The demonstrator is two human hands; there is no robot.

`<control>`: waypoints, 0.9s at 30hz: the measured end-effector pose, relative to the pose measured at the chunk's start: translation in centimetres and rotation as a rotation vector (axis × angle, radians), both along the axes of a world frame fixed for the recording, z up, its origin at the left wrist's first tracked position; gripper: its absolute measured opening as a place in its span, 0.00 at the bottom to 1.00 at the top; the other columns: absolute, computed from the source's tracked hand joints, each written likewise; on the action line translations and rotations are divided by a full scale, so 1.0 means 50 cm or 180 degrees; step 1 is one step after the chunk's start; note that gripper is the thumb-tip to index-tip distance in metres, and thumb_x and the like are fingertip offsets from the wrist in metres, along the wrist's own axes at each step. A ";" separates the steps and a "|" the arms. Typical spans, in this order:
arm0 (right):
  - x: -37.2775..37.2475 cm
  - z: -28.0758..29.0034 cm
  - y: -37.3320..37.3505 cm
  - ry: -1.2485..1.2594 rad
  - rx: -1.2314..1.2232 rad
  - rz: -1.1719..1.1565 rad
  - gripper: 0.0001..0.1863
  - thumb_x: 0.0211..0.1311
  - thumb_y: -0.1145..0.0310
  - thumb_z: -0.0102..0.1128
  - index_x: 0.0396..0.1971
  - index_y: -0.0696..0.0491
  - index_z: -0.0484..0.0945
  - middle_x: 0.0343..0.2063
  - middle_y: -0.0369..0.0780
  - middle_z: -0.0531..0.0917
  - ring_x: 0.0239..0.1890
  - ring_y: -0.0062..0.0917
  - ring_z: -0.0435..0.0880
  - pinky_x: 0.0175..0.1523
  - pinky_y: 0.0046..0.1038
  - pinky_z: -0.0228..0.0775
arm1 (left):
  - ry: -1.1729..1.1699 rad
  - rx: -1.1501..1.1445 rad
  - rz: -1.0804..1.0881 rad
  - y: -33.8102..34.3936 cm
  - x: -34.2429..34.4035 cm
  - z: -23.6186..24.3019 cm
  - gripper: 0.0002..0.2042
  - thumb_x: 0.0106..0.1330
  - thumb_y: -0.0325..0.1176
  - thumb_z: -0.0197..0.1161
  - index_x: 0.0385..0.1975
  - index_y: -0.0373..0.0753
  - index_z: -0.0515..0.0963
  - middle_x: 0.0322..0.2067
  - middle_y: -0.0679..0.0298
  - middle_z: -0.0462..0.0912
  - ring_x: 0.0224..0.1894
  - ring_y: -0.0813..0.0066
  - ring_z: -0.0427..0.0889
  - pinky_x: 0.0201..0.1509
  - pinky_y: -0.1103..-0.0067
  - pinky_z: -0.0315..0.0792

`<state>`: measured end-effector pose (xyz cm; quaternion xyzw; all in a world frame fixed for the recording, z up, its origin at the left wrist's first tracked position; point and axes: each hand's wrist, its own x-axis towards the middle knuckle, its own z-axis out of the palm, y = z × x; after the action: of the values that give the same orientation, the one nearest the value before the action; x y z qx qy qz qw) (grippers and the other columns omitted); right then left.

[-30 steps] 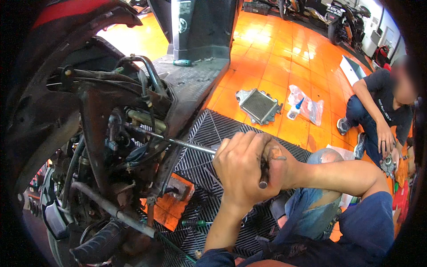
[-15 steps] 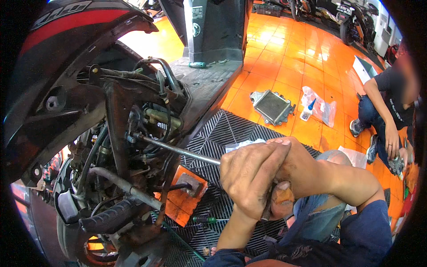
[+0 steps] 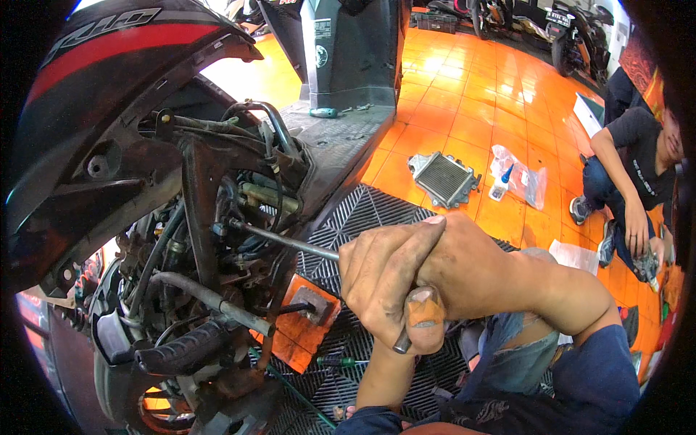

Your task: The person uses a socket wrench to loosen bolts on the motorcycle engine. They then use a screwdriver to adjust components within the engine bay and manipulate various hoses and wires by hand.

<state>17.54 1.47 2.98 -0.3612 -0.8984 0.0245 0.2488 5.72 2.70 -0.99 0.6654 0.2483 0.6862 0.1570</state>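
Observation:
Both my hands are clasped together on a T-handle wrench (image 3: 290, 241). My left hand (image 3: 370, 279) is closed around its crossbar, one end of which pokes out below. Overlapping it from the right, my right hand (image 3: 471, 264) is closed too, a tan bandage (image 3: 424, 313) around its thumb. The long metal shaft runs left into the opened front of a scooter (image 3: 199, 203), among hoses and frame tubes. Its far end meets a dark fitting there; the exact contact is too small to make out. My fingers cover most of the crossbar.
A radiator (image 3: 444, 179) and a blue-capped bottle (image 3: 502, 183) on plastic lie on the orange tiles. A green screwdriver (image 3: 335, 360) rests on the black mat (image 3: 348, 217). Another screwdriver (image 3: 324, 113) lies on the scooter's footboard. A person (image 3: 638, 167) crouches at right.
My clasped hands and the wrench handle have shifted slightly left, nearer the scooter. Both hands keep their grip. The view has moved a little.

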 end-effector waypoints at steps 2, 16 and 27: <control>0.000 0.002 -0.001 0.0008 0.0001 0.0024 0.08 0.37 0.64 0.64 0.12 0.52 0.76 0.13 0.41 0.76 0.18 0.37 0.77 0.23 0.35 0.67 | 0.0001 -0.0130 0.0002 -0.004 -0.001 0.001 0.40 0.58 0.65 0.35 0.32 0.30 0.83 0.28 0.54 0.83 0.33 0.64 0.79 0.43 0.72 0.66; 0.002 -0.015 -0.002 -0.0065 0.0061 -0.0003 0.07 0.39 0.64 0.62 0.12 0.48 0.75 0.13 0.38 0.75 0.18 0.33 0.77 0.22 0.33 0.66 | -0.0004 -0.0350 -0.0148 -0.009 -0.006 -0.008 0.35 0.54 0.60 0.40 0.31 0.30 0.82 0.31 0.54 0.84 0.36 0.63 0.81 0.47 0.72 0.68; 0.014 -0.003 0.005 -0.0103 -0.0156 0.0060 0.05 0.38 0.65 0.61 0.14 0.49 0.76 0.15 0.39 0.77 0.19 0.35 0.78 0.24 0.34 0.68 | 0.0107 -0.0034 -0.0010 -0.004 0.002 -0.006 0.29 0.64 0.54 0.43 0.36 0.32 0.82 0.31 0.57 0.83 0.35 0.64 0.81 0.45 0.73 0.68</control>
<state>18.22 1.73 2.85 -0.3590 -0.9048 0.0429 0.2251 5.83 2.51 -1.30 0.6764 0.2536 0.6734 0.1575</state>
